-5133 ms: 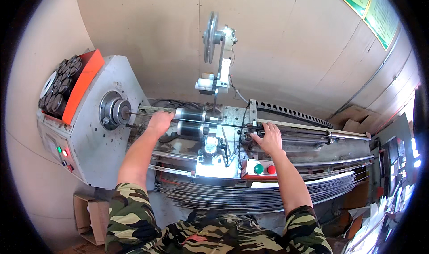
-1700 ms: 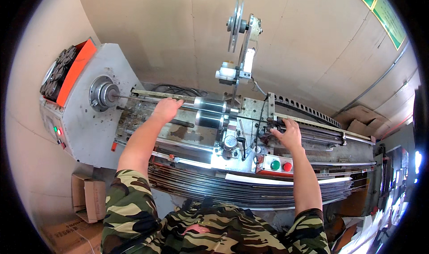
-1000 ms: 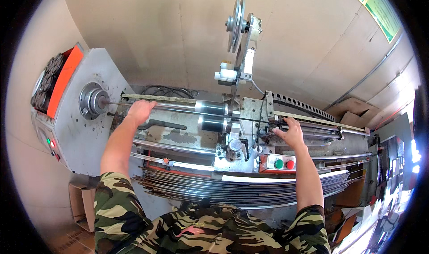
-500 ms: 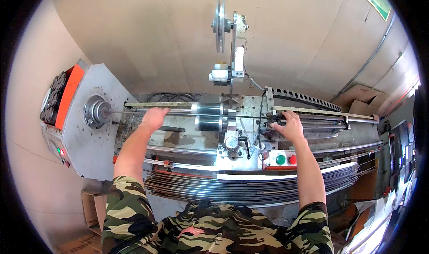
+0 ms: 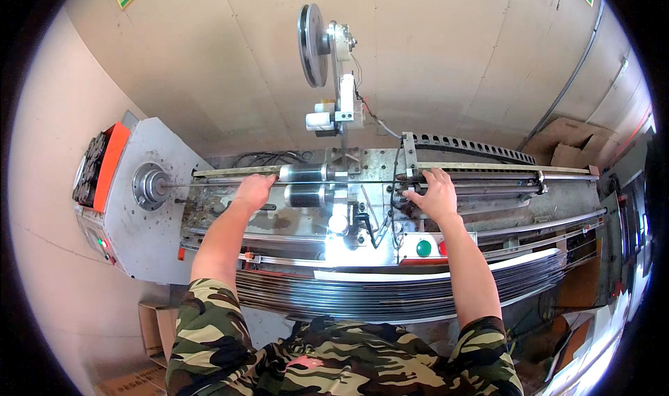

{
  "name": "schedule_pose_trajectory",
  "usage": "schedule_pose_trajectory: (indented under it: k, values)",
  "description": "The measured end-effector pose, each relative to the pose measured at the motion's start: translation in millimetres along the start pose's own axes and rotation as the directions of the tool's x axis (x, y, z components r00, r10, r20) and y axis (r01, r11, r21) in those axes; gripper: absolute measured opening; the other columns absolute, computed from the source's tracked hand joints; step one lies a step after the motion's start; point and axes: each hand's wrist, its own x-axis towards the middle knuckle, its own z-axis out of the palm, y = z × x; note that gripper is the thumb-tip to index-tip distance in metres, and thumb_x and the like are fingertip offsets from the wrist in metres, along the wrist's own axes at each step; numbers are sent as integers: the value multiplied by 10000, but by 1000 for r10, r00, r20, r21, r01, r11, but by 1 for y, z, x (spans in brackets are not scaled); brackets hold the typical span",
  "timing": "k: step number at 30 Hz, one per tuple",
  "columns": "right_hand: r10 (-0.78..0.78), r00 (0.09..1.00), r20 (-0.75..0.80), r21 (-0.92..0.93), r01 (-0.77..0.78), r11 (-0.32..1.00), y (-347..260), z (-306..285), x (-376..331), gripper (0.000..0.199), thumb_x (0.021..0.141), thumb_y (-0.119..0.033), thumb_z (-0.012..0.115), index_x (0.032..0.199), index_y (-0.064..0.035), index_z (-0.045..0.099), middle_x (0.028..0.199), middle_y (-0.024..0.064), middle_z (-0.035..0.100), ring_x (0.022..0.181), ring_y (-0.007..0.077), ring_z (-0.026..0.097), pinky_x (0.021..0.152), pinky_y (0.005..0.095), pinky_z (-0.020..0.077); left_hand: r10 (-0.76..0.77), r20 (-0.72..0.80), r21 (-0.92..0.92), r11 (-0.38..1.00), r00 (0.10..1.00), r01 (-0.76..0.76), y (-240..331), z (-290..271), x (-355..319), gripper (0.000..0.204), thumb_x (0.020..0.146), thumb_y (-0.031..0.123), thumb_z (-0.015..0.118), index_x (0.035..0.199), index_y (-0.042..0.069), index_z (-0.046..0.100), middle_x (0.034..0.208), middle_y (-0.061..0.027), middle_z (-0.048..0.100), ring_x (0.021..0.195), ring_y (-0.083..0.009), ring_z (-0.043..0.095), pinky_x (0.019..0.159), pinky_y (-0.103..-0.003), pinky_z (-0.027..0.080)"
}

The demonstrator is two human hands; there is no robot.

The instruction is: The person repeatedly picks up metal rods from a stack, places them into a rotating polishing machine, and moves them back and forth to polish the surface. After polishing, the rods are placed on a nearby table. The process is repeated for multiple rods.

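Observation:
A long thin metal rod (image 5: 366,181) runs level from the round chuck (image 5: 150,185) of the grey headstock on the left, passing between two black-and-silver cylinders (image 5: 305,195). My left hand (image 5: 255,190) is closed round this rod just left of the cylinders. On the far side of the bench machine's middle block, my right hand (image 5: 435,195) lies over the end fitting of the sliding rails (image 5: 488,180), thumb and fingers spread apart. Its palm hides part of that fitting, and whether the fingertips press on it is hard to see.
A bundle of thin rods (image 5: 348,295) lies along the machine's near side. A control box with a green button (image 5: 424,248) sits near my right forearm. Above the middle stands a reel (image 5: 313,46) on a post. A cable chain (image 5: 474,151) runs behind the rails.
My left hand has moved right along the rod, closer to the two cylinders. The right hand stays at the rail fitting. The whole view has shifted somewhat.

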Motion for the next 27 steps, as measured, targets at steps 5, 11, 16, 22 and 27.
schedule_pose_trajectory:
  k: [5, 11, 16, 22, 27]
  values:
    - [1, 1000, -18, -21, -1, 1000, 0, -1, 2, 733, 740, -489, 804, 1253, 4, 627, 1379, 220, 542, 1339, 366, 455, 1131, 446, 357, 0, 5, 42, 999, 1000, 0, 10, -3, 7, 173, 867, 74, 522, 1022, 73, 598, 929, -151, 697, 953, -346, 650, 821, -480, 515]
    - [9, 1000, -3, -44, -9, 999, -1, -5, 3, 745, 743, -487, 802, 1271, 6, 619, 1374, 223, 545, 1346, 361, 450, 1137, 437, 351, 28, 32, 32, 999, 999, -29, 6, -1, 13, 191, 871, 84, 522, 1045, 75, 599, 933, -153, 696, 957, -354, 657, 804, -486, 519]
    - [42, 997, 68, -1, -42, 999, -6, -2, 3, 703, 753, -423, 801, 1282, -1, 612, 1459, 245, 454, 1380, 391, 396, 1145, 452, 335, 26, 37, -11, 1000, 999, -25, -16, 2, 2, 274, 879, 89, 511, 1137, 98, 606, 948, -168, 691, 961, -364, 657, 805, -485, 517]
    - [67, 994, -87, -10, -68, 998, -50, 28, 3, 684, 853, -298, 710, 1409, 5, 450, 1542, 318, 264, 1396, 466, 325, 1142, 486, 322, 53, -14, -70, 996, 998, -54, -59, 14, -12, 330, 882, 71, 481, 1186, 114, 603, 969, -173, 686, 966, -367, 655, 806, -485, 517]
    - [75, 987, -141, -51, -83, 995, -105, 69, 4, 558, 967, -333, 560, 1409, -6, 461, 1519, 317, 318, 1350, 469, 394, 1118, 510, 336, 75, -82, -93, 992, 994, -83, -97, 23, -26, 405, 850, 63, 522, 1236, 144, 611, 928, -169, 681, 922, -374, 659, 782, -493, 525]
